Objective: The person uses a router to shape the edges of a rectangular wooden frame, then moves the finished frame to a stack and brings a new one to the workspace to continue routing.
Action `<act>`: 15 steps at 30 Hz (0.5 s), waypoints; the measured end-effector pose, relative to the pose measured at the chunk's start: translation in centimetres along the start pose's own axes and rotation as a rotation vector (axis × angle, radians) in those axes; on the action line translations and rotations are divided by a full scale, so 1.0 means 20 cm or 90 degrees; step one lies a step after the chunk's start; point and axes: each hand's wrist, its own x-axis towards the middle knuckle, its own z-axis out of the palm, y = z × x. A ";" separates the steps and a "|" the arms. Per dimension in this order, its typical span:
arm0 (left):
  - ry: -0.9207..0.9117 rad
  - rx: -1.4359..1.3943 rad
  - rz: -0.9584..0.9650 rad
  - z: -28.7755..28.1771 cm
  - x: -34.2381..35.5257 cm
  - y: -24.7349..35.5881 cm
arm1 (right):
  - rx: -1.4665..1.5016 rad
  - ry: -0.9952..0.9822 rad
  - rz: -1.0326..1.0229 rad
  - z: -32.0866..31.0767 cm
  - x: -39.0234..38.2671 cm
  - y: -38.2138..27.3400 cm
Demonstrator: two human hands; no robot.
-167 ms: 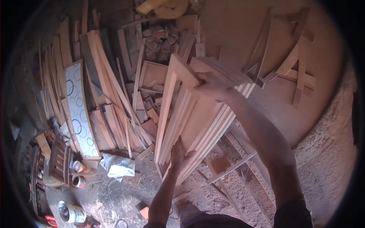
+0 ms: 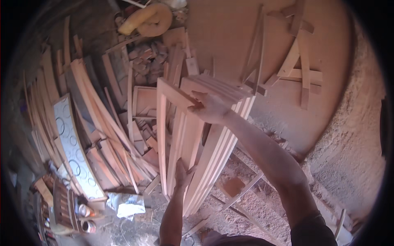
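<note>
Several framed wooden panels (image 2: pixel 223 162) lean together in a stack in front of me, their long edges showing as pale strips. One wooden frame (image 2: pixel 162 135) stands tipped away to the left, and a dark gap shows between it and the panels on the right. My right hand (image 2: pixel 208 106) grips its top rail, thumb and fingers over the end. Lower down, my left hand (image 2: pixel 183 174) lies against the wood with thumb and fingers apart. Some of the left fingertips are hard to make out.
Long timber strips (image 2: pixel 96 110) and a white board with ring patterns (image 2: pixel 77 147) lie at the left. Offcuts (image 2: pixel 145 55) are heaped behind. A yellow coiled thing (image 2: pixel 154 19) lies at the far side. Joined wooden pieces (image 2: pixel 301 61) rest on a brown sheet at right.
My view has shifted, so most things sit further left and lower. The gap between the tipped frame and the right-hand panels has widened, with my right hand still on the top rail.
</note>
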 end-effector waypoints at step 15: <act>-0.034 -0.058 -0.123 0.35 -0.18 -0.42 | 0.109 0.452 0.634 0.75 -2.53 1.05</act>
